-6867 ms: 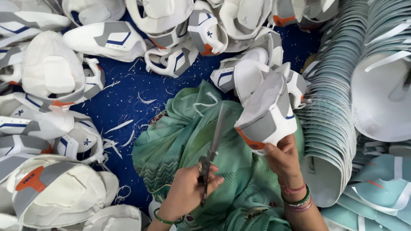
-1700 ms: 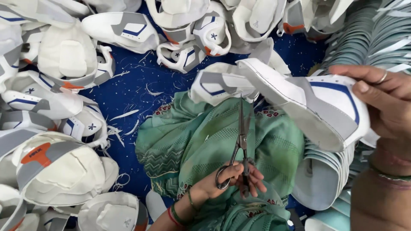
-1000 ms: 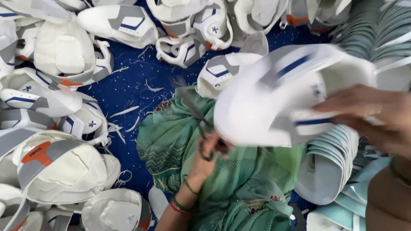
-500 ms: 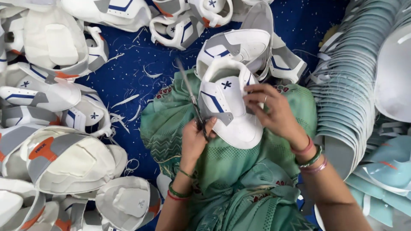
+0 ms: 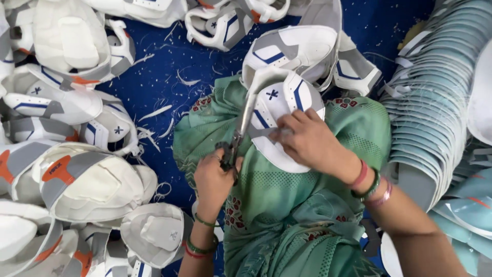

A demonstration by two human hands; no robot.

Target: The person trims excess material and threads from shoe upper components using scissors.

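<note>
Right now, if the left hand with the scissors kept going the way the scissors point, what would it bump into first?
The left hand aims the scissors up along the white shoe upper on the lap. It would likely meet that upper's edge first; depth is hard to judge.

I see matt white synthetic leather on the upper (image 5: pixel 284 110), with grey and blue panels — smooth, faintly sheened. The scissors (image 5: pixel 240 131) look like dull steel, handles dark. My lap cloth (image 5: pixel 266 190) is soft green woven fabric, printed in places. The mat (image 5: pixel 169 77) is deep blue cloth, littered with pale trimmings. The soles (image 5: pixel 435 102) — a stack — look smooth, pale rubbery foam.
</note>
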